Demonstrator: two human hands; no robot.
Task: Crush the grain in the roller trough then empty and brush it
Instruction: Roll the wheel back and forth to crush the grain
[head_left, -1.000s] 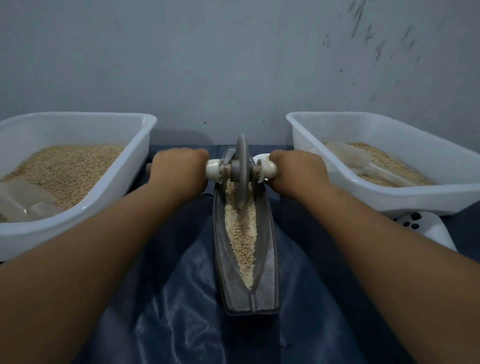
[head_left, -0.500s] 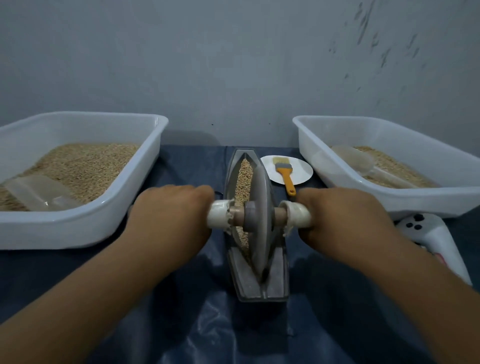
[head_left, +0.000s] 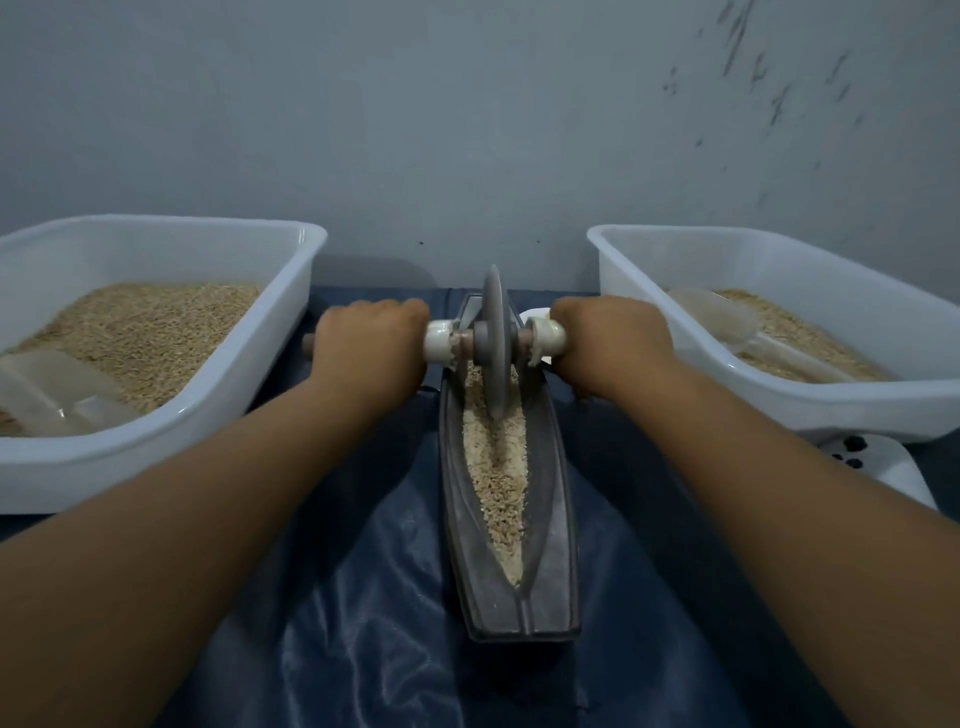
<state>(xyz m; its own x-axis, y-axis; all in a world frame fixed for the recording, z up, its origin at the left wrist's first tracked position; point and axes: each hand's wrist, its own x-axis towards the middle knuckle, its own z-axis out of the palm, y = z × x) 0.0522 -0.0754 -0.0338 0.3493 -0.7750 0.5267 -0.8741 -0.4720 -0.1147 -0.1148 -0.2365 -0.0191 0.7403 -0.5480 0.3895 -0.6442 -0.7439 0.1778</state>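
A long grey boat-shaped roller trough (head_left: 553, 525) lies lengthwise on the dark blue cloth, with pale crushed grain (head_left: 496, 478) along its groove. The grey roller wheel (head_left: 494, 343) stands upright at the trough's far end, its rim down in the grain. My left hand (head_left: 371, 345) grips the axle handle on the left of the wheel. My right hand (head_left: 608, 340) grips the handle on the right. Both arms are stretched out forward. A white plate (head_left: 535, 313) shows as a sliver behind my right hand; the brush is hidden.
A white tub (head_left: 171, 415) of grain with a clear scoop (head_left: 57, 389) stands at the left. Another white tub (head_left: 810, 400) with grain and a clear scoop (head_left: 727, 322) stands at the right. A white controller (head_left: 878, 462) lies by the right tub. The grey wall is close behind.
The wheel was pulled to the trough's near end half a second ago and is now pushed back to the far end, with both hands still on its handles.
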